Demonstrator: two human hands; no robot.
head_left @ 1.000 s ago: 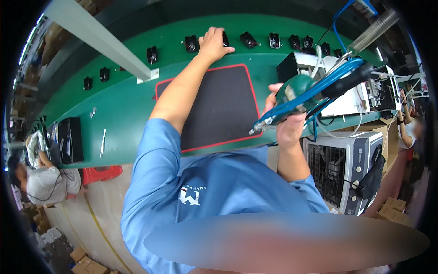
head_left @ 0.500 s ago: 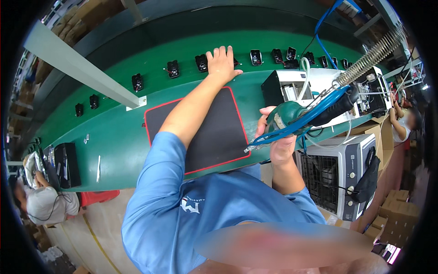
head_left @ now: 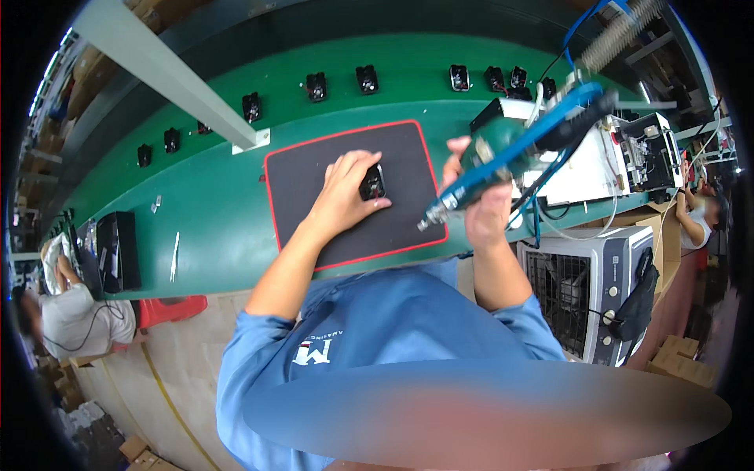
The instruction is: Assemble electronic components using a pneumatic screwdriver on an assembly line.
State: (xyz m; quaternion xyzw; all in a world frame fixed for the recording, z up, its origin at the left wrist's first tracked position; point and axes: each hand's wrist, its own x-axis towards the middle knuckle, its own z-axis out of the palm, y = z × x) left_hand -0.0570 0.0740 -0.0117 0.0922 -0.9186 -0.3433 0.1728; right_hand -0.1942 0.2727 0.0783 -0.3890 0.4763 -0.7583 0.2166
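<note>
My left hand (head_left: 344, 191) grips a small black housing (head_left: 374, 184) with a pale rim, between thumb and fingers. It is over the black mat (head_left: 310, 169), which has a red border; whether the housing rests on the mat I cannot tell. My right hand (head_left: 488, 216) is closed round a green and black power screwdriver (head_left: 496, 141), slightly blurred, with blue cables along it. The screwdriver's metal tip (head_left: 425, 225) points down and left, over the mat's right edge. A coiled spring (head_left: 620, 43) runs up from the tool.
Several similar black housings (head_left: 316, 87) stand in a row on the bright green strip behind the bench. A grey post (head_left: 181, 82) rises at left. White tweezers (head_left: 174, 257) lie on the bench, and a white machine (head_left: 577, 169) stands at right. Another person (head_left: 82, 314) sits far left.
My left hand has come back from the far row onto the mat with a black housing. The screwdriver in my right hand has shifted slightly, its tip lower in view.
</note>
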